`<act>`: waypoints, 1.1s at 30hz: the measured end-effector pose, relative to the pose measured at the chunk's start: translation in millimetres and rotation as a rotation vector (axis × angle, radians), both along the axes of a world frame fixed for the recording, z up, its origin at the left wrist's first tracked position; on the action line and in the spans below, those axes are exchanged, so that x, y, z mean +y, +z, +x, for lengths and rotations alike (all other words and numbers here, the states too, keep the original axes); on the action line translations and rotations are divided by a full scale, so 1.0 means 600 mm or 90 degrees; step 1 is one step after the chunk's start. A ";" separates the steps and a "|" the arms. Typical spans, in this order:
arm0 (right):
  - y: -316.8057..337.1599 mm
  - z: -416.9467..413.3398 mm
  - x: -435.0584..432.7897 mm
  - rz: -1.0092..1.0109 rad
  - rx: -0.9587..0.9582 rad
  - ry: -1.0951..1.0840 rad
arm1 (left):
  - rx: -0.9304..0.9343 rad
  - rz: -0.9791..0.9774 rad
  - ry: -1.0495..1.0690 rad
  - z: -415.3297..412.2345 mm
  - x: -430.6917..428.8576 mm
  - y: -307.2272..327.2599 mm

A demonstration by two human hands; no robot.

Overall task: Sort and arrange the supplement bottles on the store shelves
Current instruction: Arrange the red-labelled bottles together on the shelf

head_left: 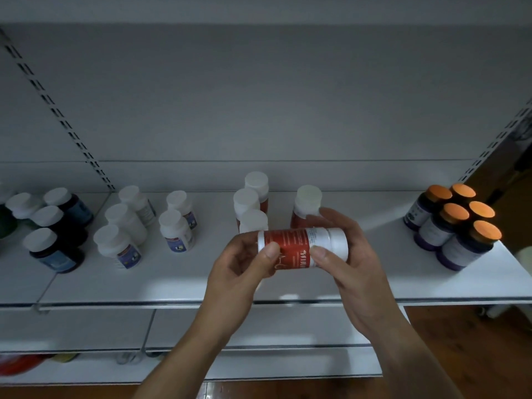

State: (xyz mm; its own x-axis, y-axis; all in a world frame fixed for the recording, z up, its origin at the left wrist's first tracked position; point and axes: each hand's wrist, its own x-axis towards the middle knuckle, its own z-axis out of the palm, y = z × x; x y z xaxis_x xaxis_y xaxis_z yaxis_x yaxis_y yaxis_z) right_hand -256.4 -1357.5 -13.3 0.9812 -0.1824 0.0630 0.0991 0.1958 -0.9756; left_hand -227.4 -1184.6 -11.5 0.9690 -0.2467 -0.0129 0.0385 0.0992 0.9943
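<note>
A red-labelled bottle [299,249] is held on its side above the shelf [172,283], over the middle of its front half, clear of the surface. It is gripped at both ends: the left hand [239,272] is curled round the base end, with the thumb [269,253] pressed on the label, and the right hand [354,263] is wrapped round the white cap end, its thumb laid on the label edge and its fingers curved behind the bottle. The bottle is probably turned sideways so that the label can be read and its kind checked before it is placed.

Behind the hands, toward the middle of the back edge, three red bottles [250,203] with white caps are set close together in a column, and a fourth, the lone red bottle [308,200], stands just beside them to the right; the held one appears to belong there. Kinds are kept apart in clusters so that each can be told at a glance: white bottles with purple labels [123,226] are stood left of the middle, dark bottles [54,226] are gathered on the adjoining shelf section to the left, and orange-capped bottles [454,226] are packed tightly at the right edge. The space between the red group and the orange-capped group is left bare.
</note>
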 end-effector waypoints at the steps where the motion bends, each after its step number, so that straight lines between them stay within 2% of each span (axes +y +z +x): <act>1: 0.002 0.001 0.001 -0.004 0.002 -0.011 | 0.003 0.002 -0.009 -0.001 0.000 0.000; 5: 0.000 0.003 0.001 0.006 0.021 -0.051 | -0.028 -0.019 -0.046 -0.003 0.000 -0.007; 9: -0.002 -0.003 -0.001 -0.017 -0.003 -0.012 | -0.017 -0.030 0.003 0.000 0.000 -0.005; 16: 0.001 -0.005 0.005 -0.035 0.004 -0.050 | -0.060 0.018 -0.047 -0.005 0.001 -0.010; 22: 0.002 -0.012 -0.001 -0.065 -0.020 -0.012 | 0.005 -0.004 -0.017 -0.012 -0.006 0.001; 28: 0.004 -0.012 -0.005 -0.017 0.014 -0.051 | -0.024 -0.014 -0.033 -0.013 -0.009 -0.008; 33: 0.008 -0.021 -0.012 -0.044 -0.001 -0.033 | -0.004 -0.003 -0.028 -0.018 -0.017 -0.004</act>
State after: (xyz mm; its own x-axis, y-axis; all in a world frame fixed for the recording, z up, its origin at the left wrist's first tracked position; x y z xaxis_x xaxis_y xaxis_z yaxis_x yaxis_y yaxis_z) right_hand -269.1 -1364.5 -8.5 0.9703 -0.2289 0.0784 0.1086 0.1226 -0.9865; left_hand -238.1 -1194.8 -13.8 0.9573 -0.2891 -0.0054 0.0367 0.1028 0.9940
